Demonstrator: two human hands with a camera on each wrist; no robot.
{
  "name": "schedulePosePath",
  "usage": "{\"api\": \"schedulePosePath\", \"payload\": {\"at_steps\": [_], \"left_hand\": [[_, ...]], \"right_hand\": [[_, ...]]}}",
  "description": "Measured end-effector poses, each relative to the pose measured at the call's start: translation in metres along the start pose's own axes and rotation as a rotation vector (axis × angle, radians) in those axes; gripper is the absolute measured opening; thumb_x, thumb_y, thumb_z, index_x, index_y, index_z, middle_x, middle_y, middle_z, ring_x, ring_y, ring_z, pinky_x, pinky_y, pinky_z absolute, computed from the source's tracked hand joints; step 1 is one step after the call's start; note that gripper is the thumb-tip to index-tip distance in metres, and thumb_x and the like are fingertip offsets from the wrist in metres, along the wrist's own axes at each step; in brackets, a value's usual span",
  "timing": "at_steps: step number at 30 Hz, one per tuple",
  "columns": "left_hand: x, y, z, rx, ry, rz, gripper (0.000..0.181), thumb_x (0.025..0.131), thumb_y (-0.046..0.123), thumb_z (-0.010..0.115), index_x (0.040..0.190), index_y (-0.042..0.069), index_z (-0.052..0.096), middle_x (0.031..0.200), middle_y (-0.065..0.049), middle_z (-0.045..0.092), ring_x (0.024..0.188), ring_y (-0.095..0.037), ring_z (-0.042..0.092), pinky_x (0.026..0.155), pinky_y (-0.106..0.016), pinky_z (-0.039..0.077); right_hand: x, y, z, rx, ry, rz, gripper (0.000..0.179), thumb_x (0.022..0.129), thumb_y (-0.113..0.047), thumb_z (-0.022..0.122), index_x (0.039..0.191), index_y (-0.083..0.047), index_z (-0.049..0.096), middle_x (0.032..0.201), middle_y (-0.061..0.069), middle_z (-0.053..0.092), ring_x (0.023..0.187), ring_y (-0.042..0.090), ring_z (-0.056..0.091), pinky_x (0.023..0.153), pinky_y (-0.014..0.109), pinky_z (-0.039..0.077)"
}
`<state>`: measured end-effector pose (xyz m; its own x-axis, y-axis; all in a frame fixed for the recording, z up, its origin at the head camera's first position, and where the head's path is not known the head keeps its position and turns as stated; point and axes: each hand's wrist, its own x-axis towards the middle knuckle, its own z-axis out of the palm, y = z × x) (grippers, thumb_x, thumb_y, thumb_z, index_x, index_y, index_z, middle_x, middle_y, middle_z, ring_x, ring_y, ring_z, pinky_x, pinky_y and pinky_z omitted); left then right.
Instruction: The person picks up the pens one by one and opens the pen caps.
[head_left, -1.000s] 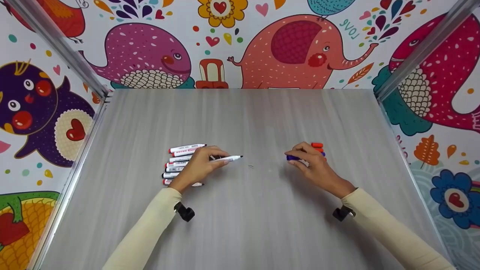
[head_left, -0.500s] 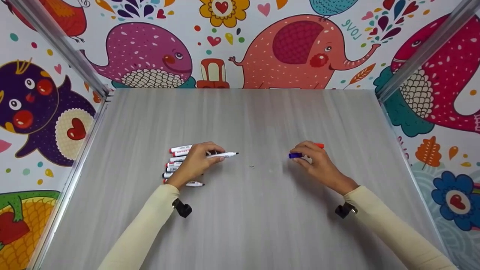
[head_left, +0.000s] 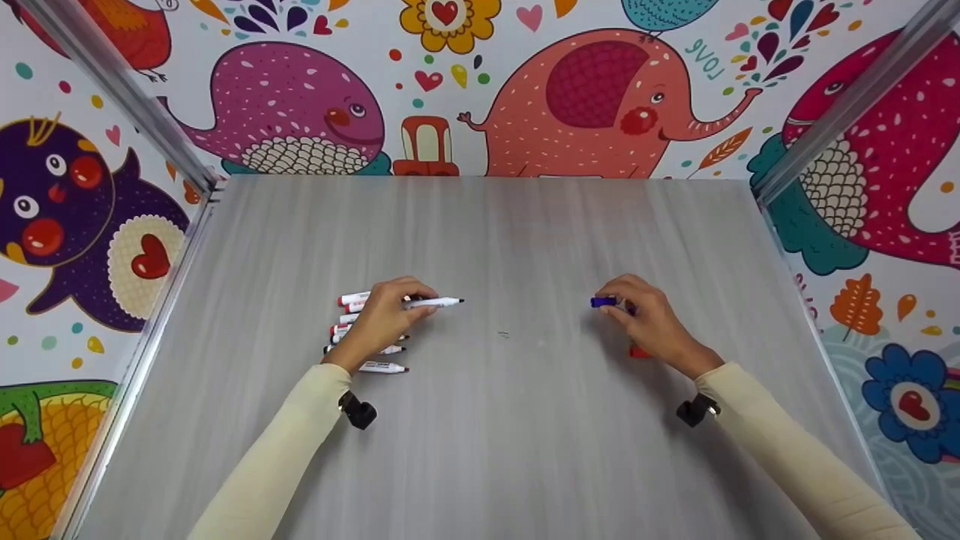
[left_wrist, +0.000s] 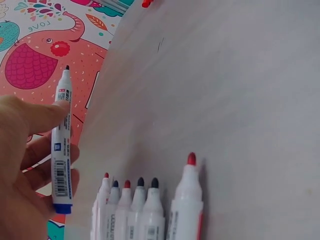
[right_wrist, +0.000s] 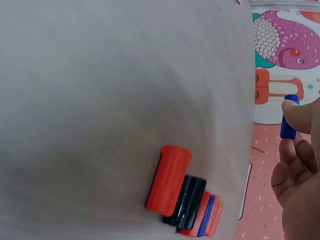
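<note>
My left hand (head_left: pixel 386 315) pinches an uncapped whiteboard marker (left_wrist: pixel 61 145), white with a blue end and a dark tip pointing right in the head view. Beneath that hand lies a row of several uncapped markers (left_wrist: pixel 186 207) with red and dark tips, partly hidden by the hand in the head view. Between thumb and fingers, my right hand (head_left: pixel 646 319) holds a blue marker cap (right_wrist: pixel 289 122). Below it, in the right wrist view, several loose caps lie side by side: a red cap (right_wrist: pixel 169 181), a black cap (right_wrist: pixel 191 200), and red and blue ones behind.
The grey wood-grain table (head_left: pixel 480 450) carries a small dark mark (head_left: pixel 503 334) between the hands. Metal-framed walls with cartoon animals border its back and sides. Each wrist wears a small black camera, such as the left wrist camera (head_left: pixel 358 412).
Both hands have drifted apart and slightly away from the body, the left with the marker going left, the right with the blue cap going right. A red cap now shows below the right hand.
</note>
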<state>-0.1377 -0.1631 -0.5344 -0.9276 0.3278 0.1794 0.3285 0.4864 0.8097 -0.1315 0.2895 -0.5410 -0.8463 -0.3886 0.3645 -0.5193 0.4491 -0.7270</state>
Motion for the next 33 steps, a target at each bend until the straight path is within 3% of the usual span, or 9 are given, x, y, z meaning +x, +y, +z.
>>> {"api": "schedulePosePath", "payload": {"at_steps": [5, 10, 19, 33], "left_hand": [[-0.001, -0.007, -0.005, 0.001, -0.001, -0.009, 0.016, 0.094, 0.000, 0.085, 0.110, 0.003, 0.084, 0.107, -0.005, 0.079, 0.095, -0.019, 0.069, 0.084, -0.030, 0.055], [-0.001, -0.016, -0.009, 0.023, 0.041, 0.012, 0.016, 0.093, -0.003, 0.085, 0.109, 0.002, 0.083, 0.105, -0.008, 0.079, 0.096, -0.023, 0.070, 0.087, -0.041, 0.056], [-0.001, -0.028, -0.021, 0.052, 0.054, -0.036, 0.015, 0.097, -0.001, 0.083, 0.111, 0.002, 0.083, 0.110, -0.009, 0.078, 0.103, -0.025, 0.071, 0.093, -0.045, 0.056], [0.011, -0.043, -0.032, 0.086, 0.062, -0.025, 0.016, 0.098, -0.002, 0.080, 0.114, 0.000, 0.082, 0.113, -0.012, 0.078, 0.109, -0.030, 0.071, 0.097, -0.050, 0.056]], "right_hand": [[0.001, 0.010, -0.005, -0.009, 0.009, 0.040, 0.025, 0.092, 0.013, 0.081, 0.111, -0.003, 0.082, 0.112, 0.011, 0.075, 0.097, 0.026, 0.068, 0.087, 0.014, 0.052], [0.002, 0.021, -0.011, -0.024, 0.012, 0.074, 0.023, 0.093, 0.012, 0.080, 0.111, -0.001, 0.082, 0.112, 0.013, 0.075, 0.101, 0.029, 0.071, 0.091, 0.011, 0.051], [0.002, 0.038, -0.024, -0.089, 0.016, 0.150, 0.019, 0.096, 0.009, 0.079, 0.113, 0.001, 0.082, 0.111, 0.014, 0.075, 0.096, 0.025, 0.065, 0.083, 0.011, 0.047], [0.008, 0.058, -0.041, -0.149, -0.006, 0.281, 0.016, 0.103, 0.002, 0.075, 0.118, 0.002, 0.080, 0.113, 0.019, 0.072, 0.095, 0.026, 0.058, 0.079, 0.017, 0.045]]}}
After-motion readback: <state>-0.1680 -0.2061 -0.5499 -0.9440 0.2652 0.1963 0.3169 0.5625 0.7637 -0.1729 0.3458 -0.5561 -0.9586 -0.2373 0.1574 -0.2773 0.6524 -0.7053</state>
